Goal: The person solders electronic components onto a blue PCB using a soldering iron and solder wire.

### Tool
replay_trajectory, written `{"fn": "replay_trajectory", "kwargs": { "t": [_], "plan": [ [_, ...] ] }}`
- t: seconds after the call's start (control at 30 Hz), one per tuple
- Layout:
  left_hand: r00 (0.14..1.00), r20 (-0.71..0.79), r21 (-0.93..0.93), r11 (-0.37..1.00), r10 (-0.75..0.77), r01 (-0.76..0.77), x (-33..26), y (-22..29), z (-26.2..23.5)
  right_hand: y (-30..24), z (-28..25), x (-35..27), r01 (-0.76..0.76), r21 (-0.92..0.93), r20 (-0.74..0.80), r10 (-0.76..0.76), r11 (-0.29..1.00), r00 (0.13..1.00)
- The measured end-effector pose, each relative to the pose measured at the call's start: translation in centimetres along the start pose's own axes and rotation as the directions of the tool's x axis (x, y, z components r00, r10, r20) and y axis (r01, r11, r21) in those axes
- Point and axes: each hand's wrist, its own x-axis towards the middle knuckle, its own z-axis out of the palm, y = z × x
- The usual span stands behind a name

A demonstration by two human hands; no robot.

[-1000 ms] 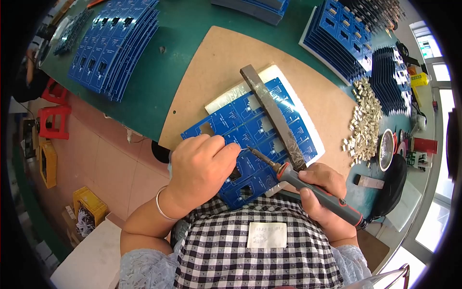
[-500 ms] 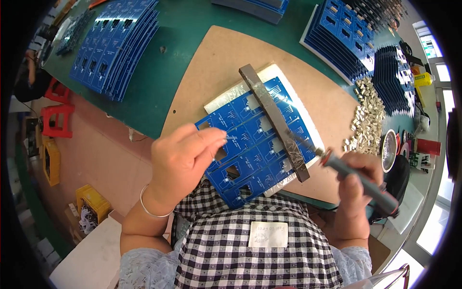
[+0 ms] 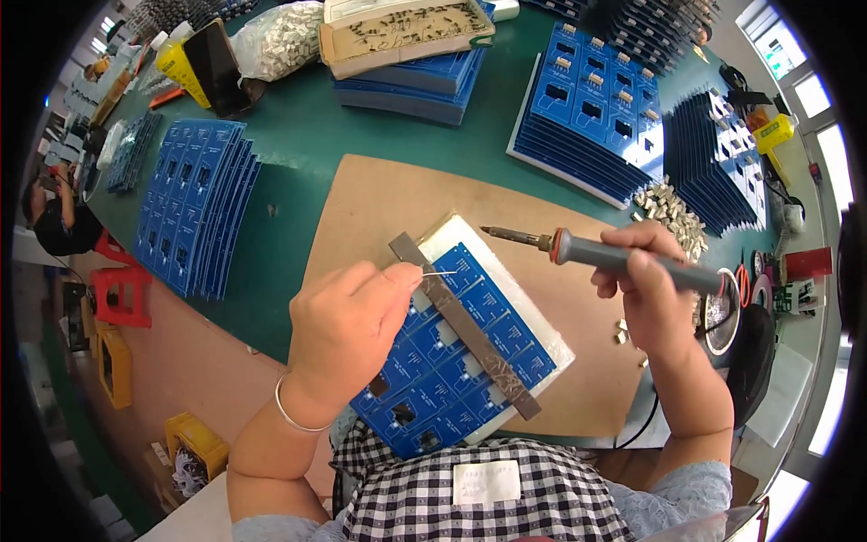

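In front of me a blue circuit board panel point(image 3: 495, 316) lies tilted on a pale pad point(image 3: 516, 299), its near corner reaching my checked apron. A dark, flat bar point(image 3: 479, 341) rests slantwise across the panel. My left hand point(image 3: 348, 316) is closed, pinching a thin silvery wire point(image 3: 442, 273) that sticks out over the panel's far end. Held in my right hand point(image 3: 652, 294) is a grey soldering iron point(image 3: 591, 252) with a red ring. Its tip points left, above the far edge of the pad and apart from the wire.
A brown board point(image 3: 379, 194) covers part of the green table point(image 3: 298, 135). Stacked blue panels point(image 3: 190, 199) stand left, with more stacks point(image 3: 587, 113) at far right. Small metal parts point(image 3: 673, 217) are heaped right. At the back are a parts tray point(image 3: 406, 36) and a phone point(image 3: 217, 68).
The soldering iron has risen away from the bar and now points left, more level. My left hand's wire is now over the panel's far end. The view has shifted, showing more of the table's back.
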Motion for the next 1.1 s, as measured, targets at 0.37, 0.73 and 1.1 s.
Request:
{"fn": "replay_trajectory", "kwargs": {
  "t": [0.37, 0.73, 1.1],
  "plan": [
    [0.997, -0.012, -0.024, 0.997, 0.072, -0.072, 0.9, -0.1, 2.3, 0.4, -0.1, -0.6, 0.152, -0.302, 0.173, -0.103, 0.941, 0.979],
    [0.996, 0.003, -0.086, 0.993, 0.084, -0.084, 0.7, 0.0, 2.5, 0.8, 0.7, -0.7, 0.119, -0.273, 0.175, -0.073, 0.955, 0.982],
    [0.994, 0.032, -0.092, 0.990, 0.106, -0.102, 0.7, -0.2, 2.7, 0.6, 1.1, -1.5, 0.070, -0.260, 0.157, -0.030, 0.963, 0.987]
  ]
}}
